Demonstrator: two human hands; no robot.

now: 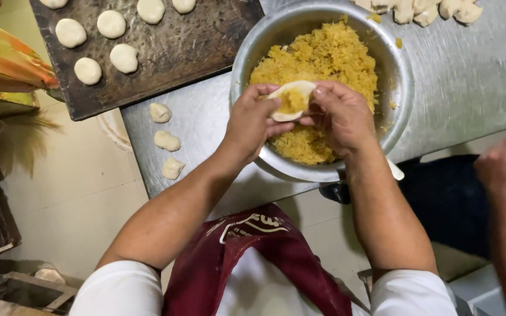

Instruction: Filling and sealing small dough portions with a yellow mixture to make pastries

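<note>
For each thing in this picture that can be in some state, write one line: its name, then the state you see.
dough round: open, cupped, yellow filling inside.
left hand: cradling the dough round.
right hand: fingers pressing on its edge.
metal bowl: upright, heaped with yellow filling.
dark tray: partly covered with shaped dough discs.
dough lumps: unshaped, lying on the steel table.

A steel table [469, 76] fills twelve to three o'clock. Pale floor tiles [71, 193] spread at eight o'clock. Light is even.
</note>
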